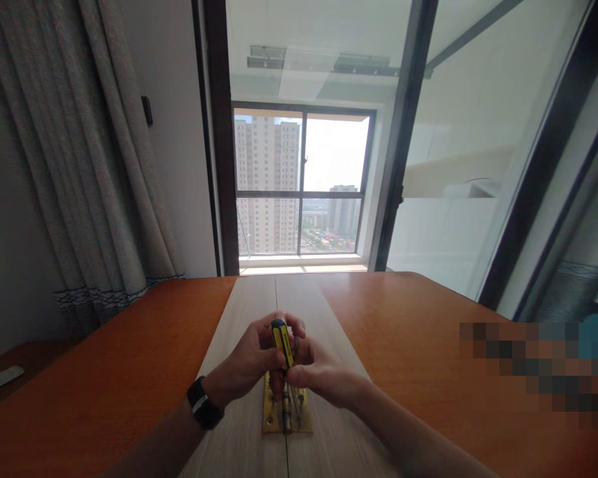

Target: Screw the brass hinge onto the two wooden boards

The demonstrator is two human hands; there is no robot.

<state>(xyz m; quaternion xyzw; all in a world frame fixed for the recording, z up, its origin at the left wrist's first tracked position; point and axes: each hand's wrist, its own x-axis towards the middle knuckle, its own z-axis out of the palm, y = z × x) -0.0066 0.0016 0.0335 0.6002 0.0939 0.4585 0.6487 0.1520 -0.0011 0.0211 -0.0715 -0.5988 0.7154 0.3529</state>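
Observation:
In the head view, a screwdriver (282, 340) with a yellow and black handle is held in front of me, its butt end tilted up and away. My left hand (252, 350) is closed around the handle, with the thumb along its near side. The fingers of my right hand (319, 372) close in from the other side, at the handle's lower end and shaft. Directly below both hands lies a brass hinge (270, 422), its knuckle over the seam between two pale boards. Several screws or holes on it are partly hidden by my fingers and hard to make out.
The pale wood-grain boards (249, 302) lie lengthwise on an orange-brown table (379, 299). A grey curtain (104, 166) hangs at the left, and glass doors with dark frames (398, 166) stand beyond the far edge. A pixelated patch covers the right side.

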